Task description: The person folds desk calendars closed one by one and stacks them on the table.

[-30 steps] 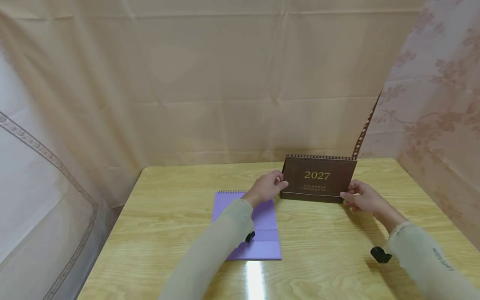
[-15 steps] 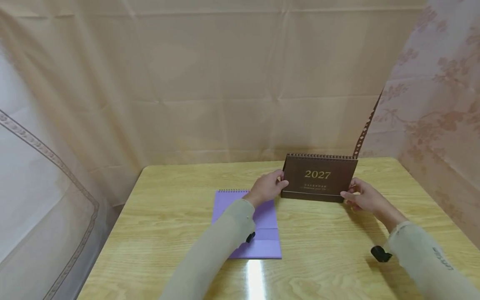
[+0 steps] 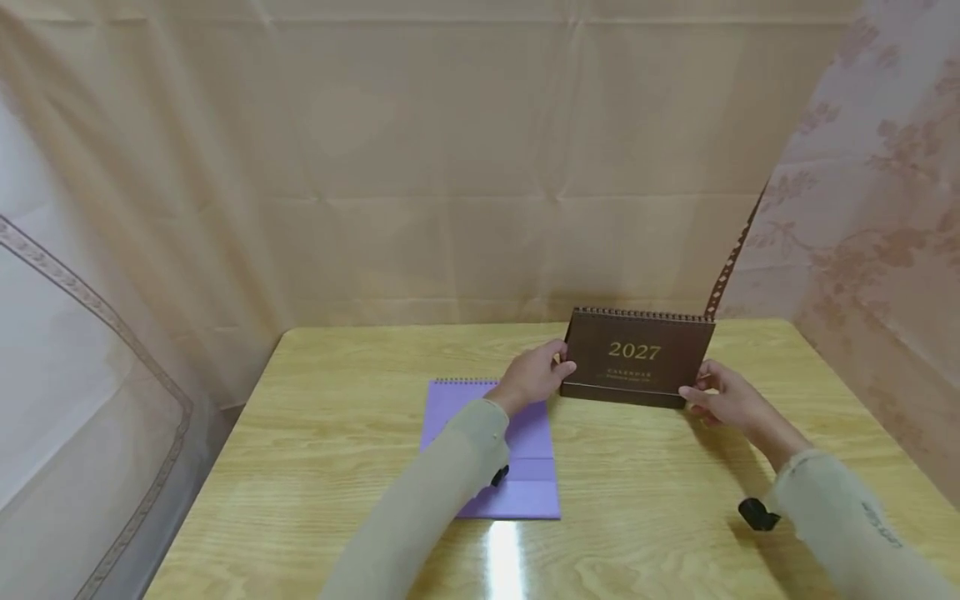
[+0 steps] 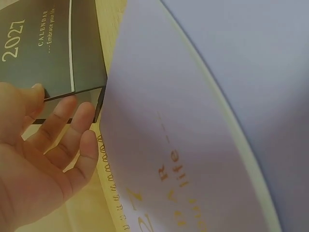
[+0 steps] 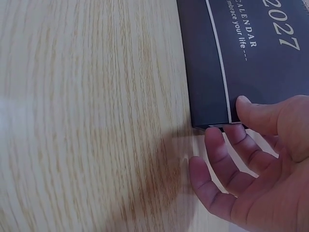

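A dark brown 2027 desk calendar (image 3: 633, 354) with a spiral top stands propped on the table's far right part. My left hand (image 3: 532, 375) pinches its left edge, thumb on the front cover and fingers at the side. At the opposite edge my right hand (image 3: 727, 396) grips the lower right corner. Its thumb (image 5: 251, 110) lies on the cover while the fingertips touch the side edge. A purple spiral calendar (image 3: 528, 433) lies flat under my left forearm, which hides part of it. In the left wrist view its purple cover (image 4: 159, 121) looms close, with gold lettering.
The wood-grain table (image 3: 315, 467) reaches back to a beige curtain (image 3: 420, 167). A pinkish floral cloth (image 3: 885, 242) hangs along the right side, and a pale cloth (image 3: 67, 375) along the left. Light glares off the table near its front (image 3: 506, 558).
The view has shifted very slightly. Both hands keep their hold on the brown calendar, and neither calendar has visibly moved on the table.
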### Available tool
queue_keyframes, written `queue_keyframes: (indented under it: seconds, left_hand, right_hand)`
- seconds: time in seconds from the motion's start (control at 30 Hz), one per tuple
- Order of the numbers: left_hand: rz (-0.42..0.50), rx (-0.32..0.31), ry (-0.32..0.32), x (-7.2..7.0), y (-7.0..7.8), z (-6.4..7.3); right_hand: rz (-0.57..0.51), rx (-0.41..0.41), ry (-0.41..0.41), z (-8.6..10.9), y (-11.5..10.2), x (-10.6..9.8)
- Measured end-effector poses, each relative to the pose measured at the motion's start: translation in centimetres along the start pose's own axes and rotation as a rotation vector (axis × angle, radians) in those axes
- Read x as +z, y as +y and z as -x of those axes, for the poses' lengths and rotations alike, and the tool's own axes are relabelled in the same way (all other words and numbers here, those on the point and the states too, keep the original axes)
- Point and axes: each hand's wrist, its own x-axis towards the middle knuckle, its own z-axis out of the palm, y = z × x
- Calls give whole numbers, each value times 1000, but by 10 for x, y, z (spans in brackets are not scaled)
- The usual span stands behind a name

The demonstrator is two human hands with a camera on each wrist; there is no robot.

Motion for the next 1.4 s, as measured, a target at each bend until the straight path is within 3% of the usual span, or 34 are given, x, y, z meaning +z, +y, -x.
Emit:
queue_keyframes:
  seconds: [0.17, 0.3, 0.63, 1.4]
  left_hand:
    - [-55, 15, -53, 16, -6, 3]
    - [-78, -7, -31, 22, -9, 2]
    - [-77, -22, -42, 18, -4, 2]
    - [-64, -31, -26, 12, -7, -5]
  right_hand:
    - [42, -11, 1, 7, 6, 1]
    - [46, -28, -1, 10, 6, 3]
    - [50, -45, 13, 8, 10, 5]
    - [154, -102, 79, 1, 1, 3]
